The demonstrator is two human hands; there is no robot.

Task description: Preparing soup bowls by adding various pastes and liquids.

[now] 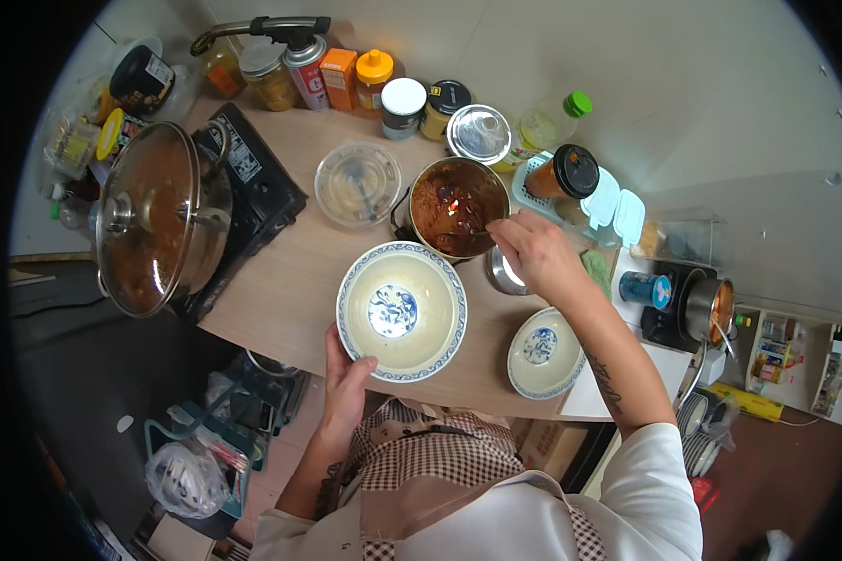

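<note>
With thumb over the rim, my left hand (349,382) holds a white bowl with blue patterning (428,343); its inside shows no food. Just beyond the bowl stands a metal pot (456,160) of dark red, oily sauce (438,203). My right hand (537,256) reaches over the pot's right rim, its fingers pinched on the handle of a spoon or ladle (471,234) whose end dips into the sauce. Under that forearm sits a second blue-and-white bowl (544,372). A round metal lid or tin (506,272) is partly hidden behind the right hand.
On the left, a large glass-lidded pot (151,231) stands on a black portable stove (252,165). A clear plastic tub (358,184) sits left of the sauce pot. Jars, a blowtorch (305,66) and a lidded cup (565,172) line the wall. A small saucepan (702,312) stands far right.
</note>
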